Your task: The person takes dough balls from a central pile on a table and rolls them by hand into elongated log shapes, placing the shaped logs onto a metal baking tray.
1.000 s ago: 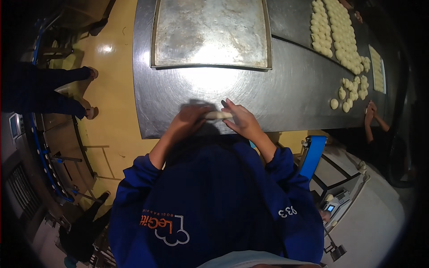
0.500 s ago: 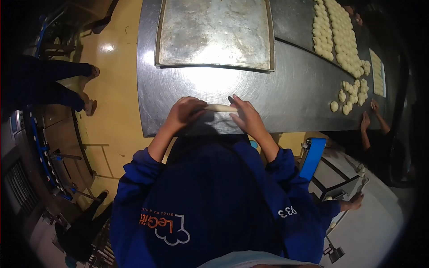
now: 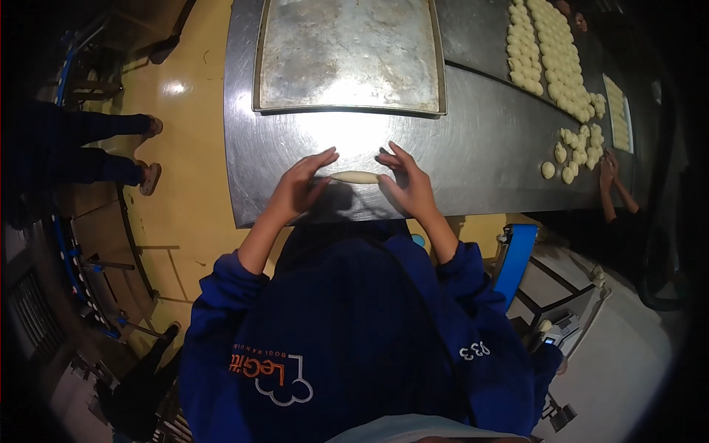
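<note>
A spindle-shaped roll of pale dough lies crosswise near the front edge of the steel table, its middle uncovered and its ends tapering. At its left end my left hand is open, the thumb by the tip and the fingers pointing forward. My right hand is likewise open at the other end, its thumb by that tip and its fingers apart. Something dark shows at a right fingertip. Whether the thumbs press on the dough I cannot tell.
Beyond my hands sits a large worn metal baking tray. Rows of dough balls and looser dough pieces lie on the right, by another person's hands. A blue conveyor belt stands right of me; another person's legs are at left.
My fingers have lifted off the dough and spread forward, leaving more of the roll showing. The other person's hands at right have come together near the loose dough.
</note>
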`<state>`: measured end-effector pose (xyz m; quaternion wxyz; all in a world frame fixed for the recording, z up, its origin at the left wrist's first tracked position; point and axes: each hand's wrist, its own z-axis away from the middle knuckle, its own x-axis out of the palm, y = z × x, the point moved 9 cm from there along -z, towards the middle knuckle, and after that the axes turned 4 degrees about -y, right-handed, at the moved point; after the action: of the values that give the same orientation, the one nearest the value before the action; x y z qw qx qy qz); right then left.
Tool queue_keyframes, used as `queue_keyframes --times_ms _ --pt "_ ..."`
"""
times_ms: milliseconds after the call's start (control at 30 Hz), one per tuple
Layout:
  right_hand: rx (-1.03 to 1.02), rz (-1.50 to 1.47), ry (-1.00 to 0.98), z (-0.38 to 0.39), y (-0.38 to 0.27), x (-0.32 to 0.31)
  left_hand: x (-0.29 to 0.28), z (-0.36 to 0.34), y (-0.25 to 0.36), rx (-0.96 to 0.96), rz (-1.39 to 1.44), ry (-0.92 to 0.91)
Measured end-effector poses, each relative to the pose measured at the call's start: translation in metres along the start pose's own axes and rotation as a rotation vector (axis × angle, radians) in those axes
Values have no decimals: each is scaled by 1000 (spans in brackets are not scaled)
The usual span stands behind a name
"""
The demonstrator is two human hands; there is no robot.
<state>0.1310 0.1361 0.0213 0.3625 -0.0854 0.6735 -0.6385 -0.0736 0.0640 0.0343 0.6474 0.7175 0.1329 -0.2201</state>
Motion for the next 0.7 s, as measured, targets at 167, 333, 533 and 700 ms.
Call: queue_keyframes --times_ms 167,333,533,700 --pt "110 -226 -163 -18 13 35 48 -21 -25 -204 558 -32" --pt "139 -160 -288 -14 3 39 53 -13 -20 -156 379 -143" --pt "22 -90 -413 -1 1 52 59 6 -8 -121 270 -268" --pt "75 -187 -330 3 4 47 51 7 -12 -159 371 -218"
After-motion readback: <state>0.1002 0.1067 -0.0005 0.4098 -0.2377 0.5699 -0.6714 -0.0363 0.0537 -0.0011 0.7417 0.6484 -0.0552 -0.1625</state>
